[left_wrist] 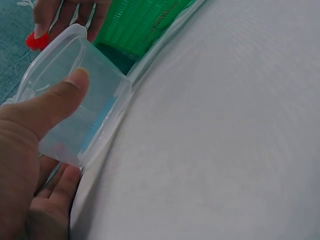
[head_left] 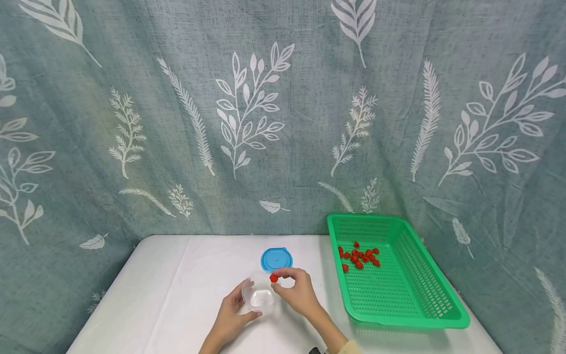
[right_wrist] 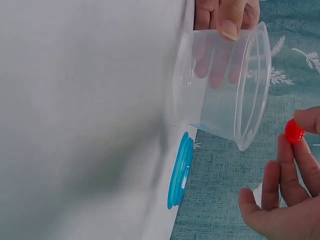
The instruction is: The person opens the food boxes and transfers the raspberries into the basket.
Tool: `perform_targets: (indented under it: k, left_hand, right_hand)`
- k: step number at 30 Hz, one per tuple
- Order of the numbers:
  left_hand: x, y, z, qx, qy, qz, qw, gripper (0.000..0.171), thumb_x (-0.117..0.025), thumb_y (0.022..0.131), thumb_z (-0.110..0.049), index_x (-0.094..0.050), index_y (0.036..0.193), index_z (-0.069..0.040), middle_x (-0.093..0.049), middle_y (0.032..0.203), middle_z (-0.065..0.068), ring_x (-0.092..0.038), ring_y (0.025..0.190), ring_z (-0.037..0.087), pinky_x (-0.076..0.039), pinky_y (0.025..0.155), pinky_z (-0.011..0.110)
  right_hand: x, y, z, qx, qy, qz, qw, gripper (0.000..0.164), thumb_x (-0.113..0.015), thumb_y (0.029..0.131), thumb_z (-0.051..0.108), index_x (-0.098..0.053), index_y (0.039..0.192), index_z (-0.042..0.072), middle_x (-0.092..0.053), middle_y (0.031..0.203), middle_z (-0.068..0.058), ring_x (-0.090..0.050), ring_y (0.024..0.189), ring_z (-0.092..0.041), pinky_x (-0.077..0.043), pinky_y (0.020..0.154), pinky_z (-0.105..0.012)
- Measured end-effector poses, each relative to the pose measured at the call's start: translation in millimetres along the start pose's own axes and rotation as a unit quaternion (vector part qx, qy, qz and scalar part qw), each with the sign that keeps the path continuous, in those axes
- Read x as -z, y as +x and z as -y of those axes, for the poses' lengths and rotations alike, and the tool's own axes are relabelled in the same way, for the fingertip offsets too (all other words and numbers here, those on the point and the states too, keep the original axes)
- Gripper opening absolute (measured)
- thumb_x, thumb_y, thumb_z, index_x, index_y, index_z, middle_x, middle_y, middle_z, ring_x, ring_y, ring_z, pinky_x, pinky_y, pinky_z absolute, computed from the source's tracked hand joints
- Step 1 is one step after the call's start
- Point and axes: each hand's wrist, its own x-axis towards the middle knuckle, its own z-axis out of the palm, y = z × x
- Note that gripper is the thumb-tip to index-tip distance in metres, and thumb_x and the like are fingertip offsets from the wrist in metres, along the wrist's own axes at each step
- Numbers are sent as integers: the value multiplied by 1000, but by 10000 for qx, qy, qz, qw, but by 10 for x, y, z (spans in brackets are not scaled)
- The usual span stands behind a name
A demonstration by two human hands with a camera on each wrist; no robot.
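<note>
A clear plastic tub [head_left: 261, 297] stands on the white-covered table, its mouth facing up. My left hand [head_left: 230, 314] holds it from the left, the thumb [left_wrist: 65, 97] on one side of the wall and the fingers around the other. Between thumb and fingertips my right hand [head_left: 300, 294] pinches a small red berry [right_wrist: 293, 131] with a bumpy skin. In the head view this berry is over the tub's right rim, and the right wrist view shows it apart from the tub. No other berry shows inside the tub.
Just behind the tub lies a round blue lid [head_left: 276, 259]. A green plastic basket [head_left: 409, 322] sits at the right of the table, with several red berries [head_left: 359, 265] grouped toward its left side. A leaf-patterned curtain [head_left: 300, 123] hangs behind the table.
</note>
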Motion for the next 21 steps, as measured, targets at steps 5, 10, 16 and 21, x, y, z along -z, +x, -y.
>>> perform_targets:
  k: [5,10,16,21]
  left_hand:
    - [17,1,8,11,15,-68,10000,93,-89,74,-8,-39,152,2,-47,153,22,-43,144,40,-38,118,38]
    - [18,1,21,71,111,-86,9999,95,-89,74,-11,-38,153,1,-46,154,21,-43,144,39,-40,117,32]
    - [13,-3,15,43,-85,-114,9999,94,-90,73,-8,-40,152,1,-47,154,21,-43,144,38,-39,118,35]
    - [-6,3,25,-56,-30,-34,10000,93,-89,74,-8,-40,152,1,-47,154,21,-43,144,40,-38,118,36]
  right_hand:
    - [46,-87,35,-258,256,51,9993,17,-82,83,14,-78,100,13,-76,88,4,-69,90,-25,-56,88,-38]
    - [127,-161,96,-211,362,180,9990,14,-84,84,17,-78,97,17,-76,89,6,-69,89,-16,-57,89,-34]
    - [278,-211,144,-8,517,816,9953,13,-81,87,19,-78,99,17,-77,97,5,-69,96,-10,-60,95,-35]
    - [491,-225,235,52,767,1158,9903,18,-81,87,15,-77,103,10,-77,101,-5,-68,99,-12,-60,96,-34]
